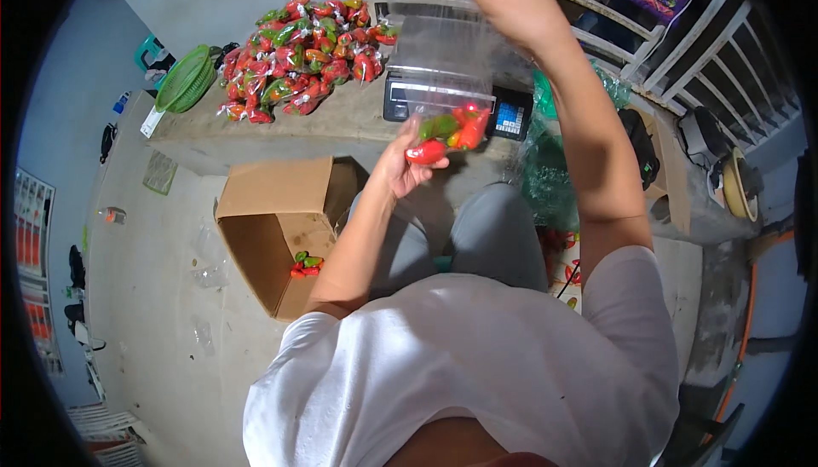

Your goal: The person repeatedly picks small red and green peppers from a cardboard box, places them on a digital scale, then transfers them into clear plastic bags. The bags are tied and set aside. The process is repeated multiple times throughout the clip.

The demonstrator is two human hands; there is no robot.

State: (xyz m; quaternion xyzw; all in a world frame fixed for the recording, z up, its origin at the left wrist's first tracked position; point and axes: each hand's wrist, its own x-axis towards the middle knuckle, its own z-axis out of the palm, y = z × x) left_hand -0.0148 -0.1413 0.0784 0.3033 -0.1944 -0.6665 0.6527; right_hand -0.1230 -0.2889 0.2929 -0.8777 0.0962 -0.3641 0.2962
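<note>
One head-worn fisheye camera looks steeply down (edges bending) at the nearby ledge (341, 122).

Setting was an informal produce-packing spot, likely a home porch. Evidence: bare concrete ledge (341, 122) carried a heap of bagged red and green peppers (302, 54), a digital weighing scale (456, 105), a green basket (185, 79); cardboard box (277, 228) on floor; white railing (682, 32) behind.
</note>
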